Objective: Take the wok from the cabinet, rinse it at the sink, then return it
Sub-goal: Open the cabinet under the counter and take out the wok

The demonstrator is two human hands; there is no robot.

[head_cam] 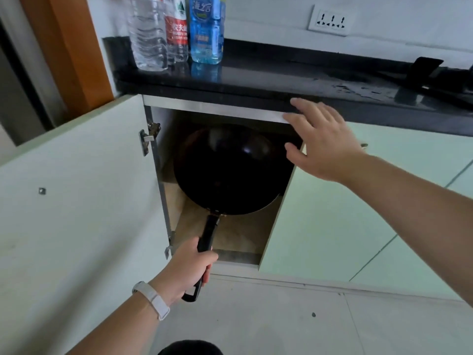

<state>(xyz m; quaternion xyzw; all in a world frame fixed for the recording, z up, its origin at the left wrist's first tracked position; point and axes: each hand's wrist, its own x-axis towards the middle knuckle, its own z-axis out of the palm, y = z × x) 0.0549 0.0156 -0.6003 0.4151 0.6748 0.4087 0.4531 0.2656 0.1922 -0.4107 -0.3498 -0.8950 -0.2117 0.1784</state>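
The wok (230, 170) is grasped at its handle by the left hand (184, 267). Its far rim is lost in the cabinet (243, 234) shadow. The right hand (322, 142) is spread, holding nothing.

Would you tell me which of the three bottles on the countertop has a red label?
The middle bottle, standing between the clear bottle on the left and the blue bottle on the right; only it carries red.

Red-label bottle (176, 30) on countertop: white Chinese characters "农夫山", partly cut off by the neighbouring bottle; green mountain logo above, small print unreadable. Blue bottle (206, 32) beside it: white brush script, probably "海之言"; lower print too blurred.
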